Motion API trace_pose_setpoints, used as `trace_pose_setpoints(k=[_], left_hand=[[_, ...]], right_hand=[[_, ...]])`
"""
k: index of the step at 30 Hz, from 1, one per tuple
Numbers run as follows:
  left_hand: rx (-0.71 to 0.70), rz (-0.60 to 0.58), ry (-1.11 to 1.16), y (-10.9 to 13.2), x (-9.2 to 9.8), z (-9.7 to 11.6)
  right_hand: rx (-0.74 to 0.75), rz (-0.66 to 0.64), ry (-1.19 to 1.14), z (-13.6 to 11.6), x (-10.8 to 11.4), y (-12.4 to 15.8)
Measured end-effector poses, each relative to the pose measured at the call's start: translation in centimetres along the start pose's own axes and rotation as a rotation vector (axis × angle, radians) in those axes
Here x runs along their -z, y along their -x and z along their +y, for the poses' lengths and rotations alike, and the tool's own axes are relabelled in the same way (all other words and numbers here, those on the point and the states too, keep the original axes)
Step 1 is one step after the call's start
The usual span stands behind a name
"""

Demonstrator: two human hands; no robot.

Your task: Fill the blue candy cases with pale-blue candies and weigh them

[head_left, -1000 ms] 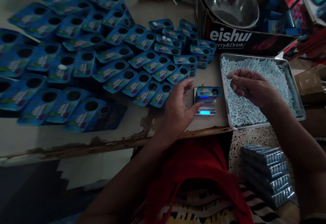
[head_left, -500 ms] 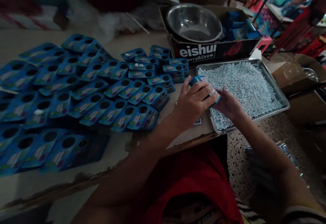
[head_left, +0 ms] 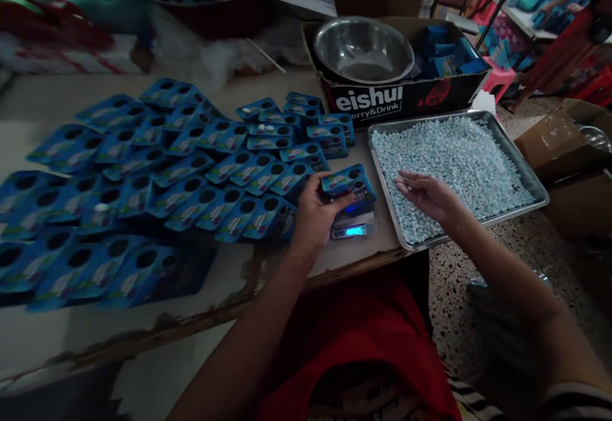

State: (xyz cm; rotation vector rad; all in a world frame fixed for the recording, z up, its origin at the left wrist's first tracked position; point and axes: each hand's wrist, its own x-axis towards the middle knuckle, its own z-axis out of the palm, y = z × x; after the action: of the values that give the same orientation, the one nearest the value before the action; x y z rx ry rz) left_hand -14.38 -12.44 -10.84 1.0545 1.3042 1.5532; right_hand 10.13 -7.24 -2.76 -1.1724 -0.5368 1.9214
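Dim light is covering the table (head_left: 232,255), while the scale display (head_left: 354,231) is glowing pale blue! The steel bowl (head_left: 366,73) is catching glints; far-left boxes (head_left: 64,284) are blurring and stretching.

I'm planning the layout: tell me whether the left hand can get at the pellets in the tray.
Probably not freely: the left hand grips a blue box at the scale, and the right hand is over the left side of the tray, partly blocking the pellets.
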Motion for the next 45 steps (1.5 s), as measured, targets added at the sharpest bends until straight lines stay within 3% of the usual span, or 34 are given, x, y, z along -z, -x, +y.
trace_pose_setpoints(k=[6,10,13,17,20,28,34,45], left_hand=[[-0.036,-0.071,-0.228,1.3,1.2,-0.5],[-0.155,-0.097,-0.237,2.0,1.9,1.0],[-0.237,-0.080,-0.307,3.1,2.9,2.8],[-0.310,-0.095,-0.448,4.3,4.5,5.1],[-0.350,-0.037,-0.509,4.7,5.3,6.3],[-0.474,0.036,-0.503,4.7,6.2,9.0],[-0.407,0.006,-0.483,4.3,6.4,9.0],[-0.476,-0.034,-0.589,3.4,5.4,8.8]], right_hand=[[0.110,-0.095,0.336,-2.0,0.8,-0.7],[0.124,-0.172,0.523,-2.2,0.7,-0.8],[0.085,-0.155,0.578,-2.5,0.2,-0.7],[0.006,-0.102,0.495,-3.5,-1.4,-0.2],[0.002,-0.126,0.489,-4.2,-3.3,0.5],[0.119,-0.313,0.871,-3.8,-7.7,1.2],[0.193,-0.379,0.973,-3.0,-8.5,1.4],[0.277,-0.359,0.973,-2.9,-9.1,1.7]])
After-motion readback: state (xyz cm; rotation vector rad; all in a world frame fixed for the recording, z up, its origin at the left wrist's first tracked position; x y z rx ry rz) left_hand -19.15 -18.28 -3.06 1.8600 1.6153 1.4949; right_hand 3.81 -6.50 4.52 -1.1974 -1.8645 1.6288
